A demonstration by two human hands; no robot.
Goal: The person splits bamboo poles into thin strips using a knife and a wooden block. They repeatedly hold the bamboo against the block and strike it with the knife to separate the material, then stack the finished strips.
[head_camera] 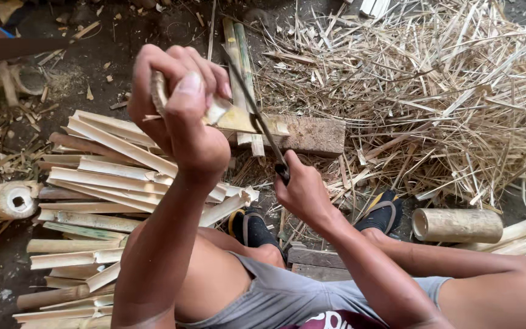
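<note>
Left hand [181, 113] is closed tight around a short bamboo piece [217, 113], thumb pressed along its top, holding it raised above the floor at the middle of the view. Right hand [302, 192] is fisted on the dark handle of a knife [257, 119], whose thin blade runs up and left from the fist and lies against the pale split face of the bamboo piece.

Biggest thing around is the heap of shavings [433, 91], thin pale strips piled loosely over the far right of the floor. Left of the arms lies a stack of split slats [98, 183], roughly side by side, running from the middle left to the near left corner; the left forearm crosses in front of its right end. Beyond the hands a wooden block [315, 135] rests on the floor, with two greenish slats [238, 49] leaning across it; the hands and knife hide part of both. A cut bamboo tube [458, 225] lies on its side at the near right, open end facing left. Another tube [1, 201] lies at the left edge, its hollow end showing. Two feet in dark sandals [385, 210] rest on the floor between the block and the person's knees, just beneath the right hand.
</note>
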